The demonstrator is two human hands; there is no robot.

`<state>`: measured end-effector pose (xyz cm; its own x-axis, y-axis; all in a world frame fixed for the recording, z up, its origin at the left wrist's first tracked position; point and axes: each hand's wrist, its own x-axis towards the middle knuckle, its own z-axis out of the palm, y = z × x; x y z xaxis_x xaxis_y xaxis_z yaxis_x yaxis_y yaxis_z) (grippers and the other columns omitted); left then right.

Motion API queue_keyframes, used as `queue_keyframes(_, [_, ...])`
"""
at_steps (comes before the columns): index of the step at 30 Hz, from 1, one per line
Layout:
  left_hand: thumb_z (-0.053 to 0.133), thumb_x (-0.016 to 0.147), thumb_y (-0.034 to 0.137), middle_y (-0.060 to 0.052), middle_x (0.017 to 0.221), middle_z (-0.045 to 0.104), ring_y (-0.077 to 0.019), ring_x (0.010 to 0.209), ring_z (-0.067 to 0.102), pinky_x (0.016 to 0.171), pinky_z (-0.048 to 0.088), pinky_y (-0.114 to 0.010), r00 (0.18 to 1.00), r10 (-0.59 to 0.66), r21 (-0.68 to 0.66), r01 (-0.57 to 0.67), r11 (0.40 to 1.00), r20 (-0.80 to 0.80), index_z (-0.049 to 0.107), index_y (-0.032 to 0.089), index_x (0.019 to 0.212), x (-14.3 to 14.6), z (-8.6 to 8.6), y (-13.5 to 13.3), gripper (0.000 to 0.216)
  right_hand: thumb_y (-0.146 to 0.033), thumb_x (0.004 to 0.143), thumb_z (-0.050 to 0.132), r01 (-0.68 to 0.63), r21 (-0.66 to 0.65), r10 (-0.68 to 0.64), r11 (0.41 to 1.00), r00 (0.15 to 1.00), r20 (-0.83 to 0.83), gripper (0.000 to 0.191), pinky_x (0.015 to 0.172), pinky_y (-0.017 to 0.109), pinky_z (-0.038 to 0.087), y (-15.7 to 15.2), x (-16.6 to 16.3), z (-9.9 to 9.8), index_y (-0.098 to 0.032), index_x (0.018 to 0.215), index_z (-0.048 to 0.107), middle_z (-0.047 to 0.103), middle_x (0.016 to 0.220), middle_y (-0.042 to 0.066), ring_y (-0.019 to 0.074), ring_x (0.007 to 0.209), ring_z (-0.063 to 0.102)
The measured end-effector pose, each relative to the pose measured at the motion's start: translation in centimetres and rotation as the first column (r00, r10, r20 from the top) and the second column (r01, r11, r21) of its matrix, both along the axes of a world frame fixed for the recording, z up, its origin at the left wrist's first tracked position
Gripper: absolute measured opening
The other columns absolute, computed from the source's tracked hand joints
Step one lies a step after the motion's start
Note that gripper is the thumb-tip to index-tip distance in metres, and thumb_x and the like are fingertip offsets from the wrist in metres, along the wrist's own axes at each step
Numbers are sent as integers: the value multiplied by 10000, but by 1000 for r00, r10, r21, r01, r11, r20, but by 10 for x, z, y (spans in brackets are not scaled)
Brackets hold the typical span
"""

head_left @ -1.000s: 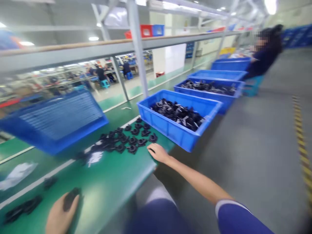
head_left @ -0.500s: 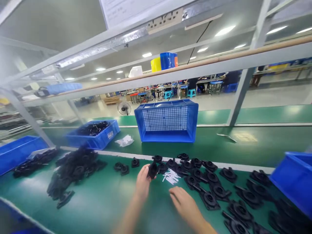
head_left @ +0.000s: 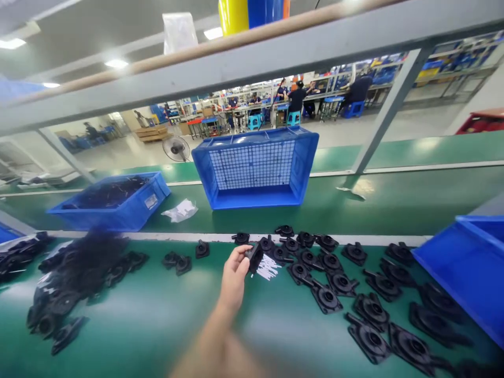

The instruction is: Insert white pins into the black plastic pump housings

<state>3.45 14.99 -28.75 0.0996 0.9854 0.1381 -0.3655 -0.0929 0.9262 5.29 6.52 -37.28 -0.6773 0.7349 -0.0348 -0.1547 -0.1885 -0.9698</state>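
My left hand reaches over the green belt with its fingers closed on a small black plastic part, held just above a small pile of white pins. To its right, several black round-hubbed parts lie spread in rows. A bigger heap of the same black parts sits to the left. My right hand is out of view.
A blue crate tipped on its side stands beyond the white line. A blue bin with black parts is at the back left, another blue bin at the right edge. A crumpled plastic bag lies between the bins. People sit at benches far behind.
The view swung from the right-hand bins to the belt ahead. My left hand still holds the black part and has risen slightly. My right hand has dropped out of view.
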Motion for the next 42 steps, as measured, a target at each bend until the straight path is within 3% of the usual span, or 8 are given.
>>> queue_keyframes(12, [604,788,280,-64,1095,577,-198,991,544,880,427,-300,897,-17,210,122,970,-441,537,217,1138,-2,6,-28,362,-501,499,808,259,-28,-261,965,962,-87,759,898,423,480,-22,11,4,-212,1156,561,632,1084,74,303,1031,587])
queue_keyframes(15, [635,744,226,-64,1141,576,-221,1038,534,916,417,-330,824,-28,238,196,951,-566,549,226,1151,-11,0,-35,416,-526,640,726,268,74,-264,961,963,-55,700,922,392,460,-8,29,5,-195,1218,510,597,1159,88,269,1077,561])
queue_keyframes(18, [624,762,268,-70,1094,604,-219,1005,556,888,439,-325,881,-2,117,65,991,-473,575,207,1112,-26,-17,-36,359,-466,611,774,173,298,-194,939,980,44,730,876,367,481,10,52,7,-175,1221,502,612,1141,88,252,1018,583])
queue_keyframes(21, [575,808,388,-62,1009,633,-192,900,594,798,481,-304,976,140,-91,-156,983,-167,594,200,1045,-43,-37,-28,303,-335,769,690,109,640,-364,761,888,281,367,818,302,482,30,71,8,-175,1080,579,662,988,45,188,904,599])
queue_keyframes(25, [596,786,463,-57,991,646,-172,839,618,726,501,-291,955,265,-327,-210,921,134,603,185,989,-58,-57,-17,345,-122,911,451,-139,892,-777,430,447,444,173,810,308,449,64,96,10,-142,979,609,636,944,82,187,897,542])
queue_keyframes(27, [627,767,449,-65,976,654,-175,827,629,702,505,-283,957,235,-395,-153,906,168,608,166,985,-62,-61,-14,357,-104,894,466,-249,879,-800,407,366,475,168,801,347,437,82,105,13,-123,968,616,617,961,112,225,915,516])
queue_keyframes(34, [628,783,427,-76,923,667,-167,778,642,666,501,-263,955,189,-445,-69,893,230,607,131,969,-64,-64,-14,350,-111,896,456,-612,738,-682,284,412,604,210,722,334,390,114,101,27,-129,781,630,586,826,88,229,853,482])
queue_keyframes(42, [655,759,427,-62,869,662,-172,739,642,660,480,-275,942,237,-453,-108,885,237,585,139,929,-63,-62,-14,341,-73,881,414,-700,682,-662,214,409,628,208,673,357,328,123,87,27,-98,818,610,564,842,139,259,829,450])
